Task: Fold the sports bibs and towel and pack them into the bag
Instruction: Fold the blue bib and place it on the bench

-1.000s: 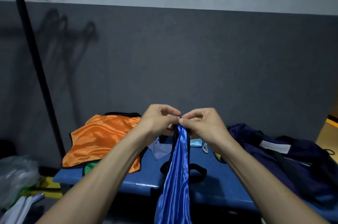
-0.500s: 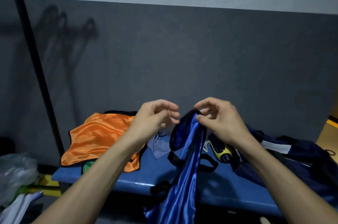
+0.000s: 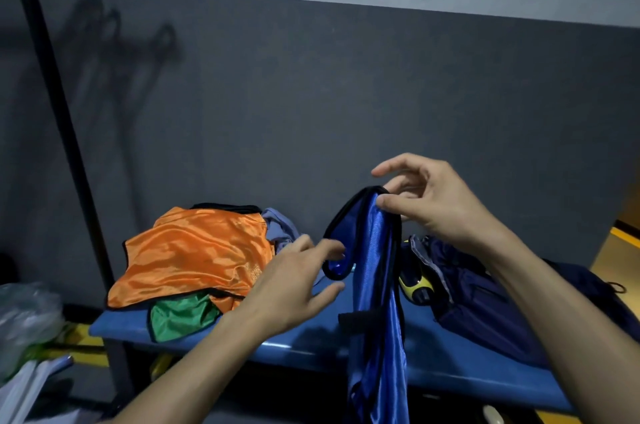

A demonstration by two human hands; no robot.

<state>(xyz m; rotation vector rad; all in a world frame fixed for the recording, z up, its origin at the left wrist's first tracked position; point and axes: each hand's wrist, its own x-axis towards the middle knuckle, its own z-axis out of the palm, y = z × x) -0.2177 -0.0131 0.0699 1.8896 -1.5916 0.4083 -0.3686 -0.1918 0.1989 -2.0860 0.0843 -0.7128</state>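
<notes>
Two hands are up over the bench. The right hand [image 3: 436,205] pinches the top of the blue bib [image 3: 375,285] between thumb and a curled finger, its other fingers arched loosely above; the bib hangs straight down from that pinch, past the front edge of the bench [image 3: 214,342] and out of sight below. The left hand [image 3: 294,288], lower and to the left of the right, has its fingers spread and relaxed, their tips reaching to the black-trimmed loop of the bib; whether they actually touch it I cannot tell. Just left of that hand an orange bib [image 3: 194,257] lies crumpled on the bench, with a green bib [image 3: 180,316] poking out from under its near edge and a pale blue-grey cloth [image 3: 278,228] behind it. Right of the hanging bib, below the right wrist, sits a yellow and black object [image 3: 415,281], and beyond it the dark navy bag [image 3: 485,306] slumps on the bench. Far to the left a black pole [image 3: 65,133] stands against the grey wall.
</notes>
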